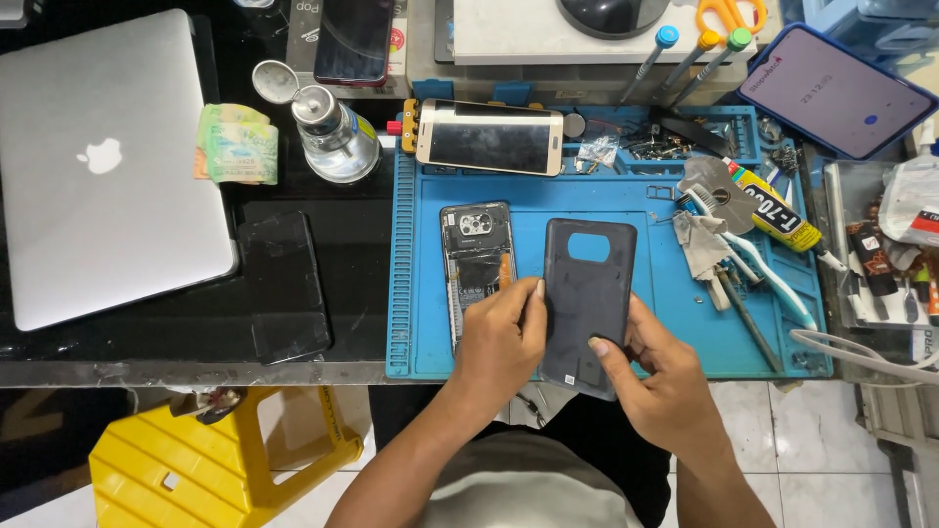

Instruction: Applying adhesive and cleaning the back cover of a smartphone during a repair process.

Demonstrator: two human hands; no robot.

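Observation:
A dark grey phone back cover (585,293) with a rectangular camera cut-out lies tilted over the front of the blue repair mat (675,332). My left hand (501,342) touches its left edge. My right hand (653,376) grips its lower right corner, thumb on top. Just left of the cover an opened phone body (475,259) lies on the mat with its camera module and internals exposed. A gold-edged phone (489,137) lies screen-up across the back of the mat.
A silver laptop (98,166) and a black slab (284,284) sit at left, with a glass dispenser bottle (333,132) and folded banknotes (237,145). A glue tube (778,210), tweezers, screwdrivers (685,59) and a lit phone (831,88) crowd the right. A yellow stool (215,460) stands below.

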